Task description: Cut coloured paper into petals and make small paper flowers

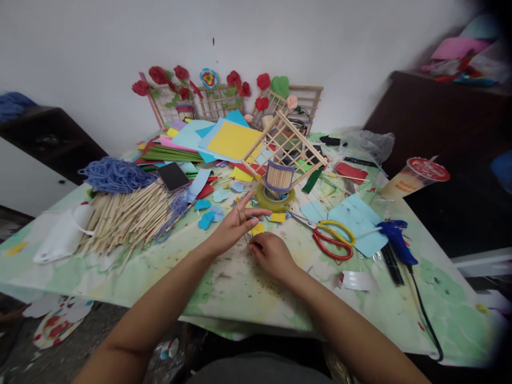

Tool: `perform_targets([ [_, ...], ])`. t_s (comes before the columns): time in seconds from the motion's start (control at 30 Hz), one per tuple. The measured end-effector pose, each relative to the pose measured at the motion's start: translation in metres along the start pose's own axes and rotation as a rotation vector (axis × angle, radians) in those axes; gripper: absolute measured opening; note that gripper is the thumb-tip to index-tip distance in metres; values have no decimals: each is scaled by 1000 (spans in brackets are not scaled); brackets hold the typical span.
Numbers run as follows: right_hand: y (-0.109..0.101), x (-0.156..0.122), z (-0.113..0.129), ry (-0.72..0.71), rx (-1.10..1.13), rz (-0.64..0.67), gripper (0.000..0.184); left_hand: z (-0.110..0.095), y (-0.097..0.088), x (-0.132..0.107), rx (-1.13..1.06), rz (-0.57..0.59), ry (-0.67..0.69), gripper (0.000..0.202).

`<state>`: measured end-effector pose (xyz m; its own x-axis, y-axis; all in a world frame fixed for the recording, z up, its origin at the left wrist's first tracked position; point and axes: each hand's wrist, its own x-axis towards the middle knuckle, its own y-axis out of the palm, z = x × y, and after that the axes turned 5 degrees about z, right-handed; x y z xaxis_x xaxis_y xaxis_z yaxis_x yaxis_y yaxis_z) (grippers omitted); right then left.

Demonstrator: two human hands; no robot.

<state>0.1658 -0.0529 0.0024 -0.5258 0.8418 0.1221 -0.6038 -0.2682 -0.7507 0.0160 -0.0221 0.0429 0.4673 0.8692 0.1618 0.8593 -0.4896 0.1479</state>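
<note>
My left hand is over the middle of the table with its fingers stretched out and apart, a ring on one of them. Close beside it, my right hand is closed in a pinch on a thin wire, whose far end I cannot make out. Yellow paper shows between the two hands; whether it is joined to the wire is unclear. Just beyond them, a lattice of wooden sticks with a small stick pot bound in purple yarn leans over a roll of yellow tape.
Scissors with red and yellow handles lie to the right, near a blue glue gun with a trailing cord. A lidded drink cup stands behind. Wooden sticks, purple yarn and a phone are on the left.
</note>
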Motion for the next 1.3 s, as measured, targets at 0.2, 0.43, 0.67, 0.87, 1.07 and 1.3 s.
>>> perform_targets([
  [0.2,10,1,-2,-8,24,10,15,16,11,0,142,103,-48,44],
  [0.43,7,-1,-3,12,38,-6,15,13,4,0,127,-61,3,36],
  [0.67,5,-2,-2,34,45,-24,16,15,-5,0,277,-262,-49,19],
  [0.87,3,-1,-7,8,3,-64,9,16,-2,0,256,-238,-65,17],
  [1.07,5,0,-14,8,-68,-2,15,13,-1,1,224,-225,-99,17],
  [1.3,6,1,-13,27,-85,-16,20,17,-1,0,104,-239,-68,22],
])
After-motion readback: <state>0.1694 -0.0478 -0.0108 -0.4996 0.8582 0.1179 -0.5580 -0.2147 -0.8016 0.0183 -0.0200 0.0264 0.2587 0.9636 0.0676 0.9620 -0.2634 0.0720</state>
